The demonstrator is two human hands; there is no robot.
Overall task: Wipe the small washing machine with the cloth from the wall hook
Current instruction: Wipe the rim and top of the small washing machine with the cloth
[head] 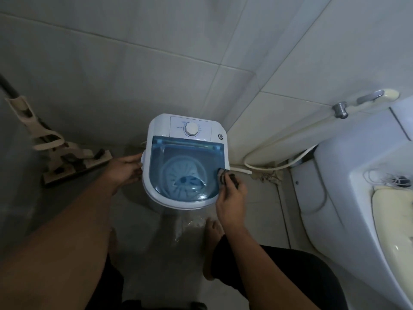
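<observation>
A small white washing machine with a see-through blue lid and a round dial stands on the floor against the tiled wall. My right hand holds a dark cloth pressed on the lid's right edge. My left hand rests flat against the machine's left side, fingers spread along its wall. Through the lid I see the pale pulsator at the drum's bottom.
A beige mop head leans on the floor at the left. A white toilet with a spray hose fills the right side. Wet floor and my bare foot lie just in front of the machine.
</observation>
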